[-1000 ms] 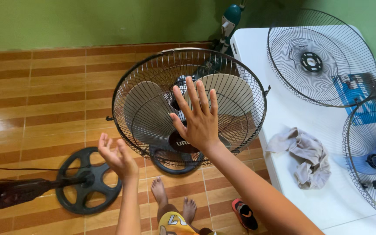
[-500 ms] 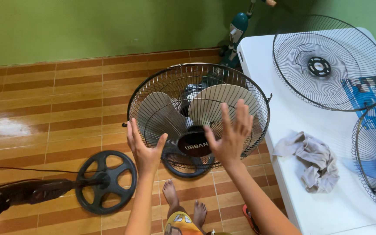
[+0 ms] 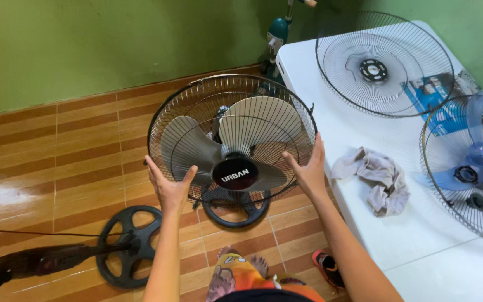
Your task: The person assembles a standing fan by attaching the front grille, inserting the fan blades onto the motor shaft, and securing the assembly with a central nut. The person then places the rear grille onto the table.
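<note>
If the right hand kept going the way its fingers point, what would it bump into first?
The right hand already rests on the fan's wire cage. Its fingers point up along the rim, so it would probably slide along the cage; beyond that depth is unclear.

The fan (image 3: pixel 233 145) has a black wire cage, grey blades and a black hub. The floor (image 3: pixel 46 151) is striped brown-orange tile, the wall (image 3: pixel 85 45) green, the surface (image 3: pixel 420 223) white, with a grey rag (image 3: pixel 378 179) and a blue-bladed fan (image 3: pixel 470 168).
</note>
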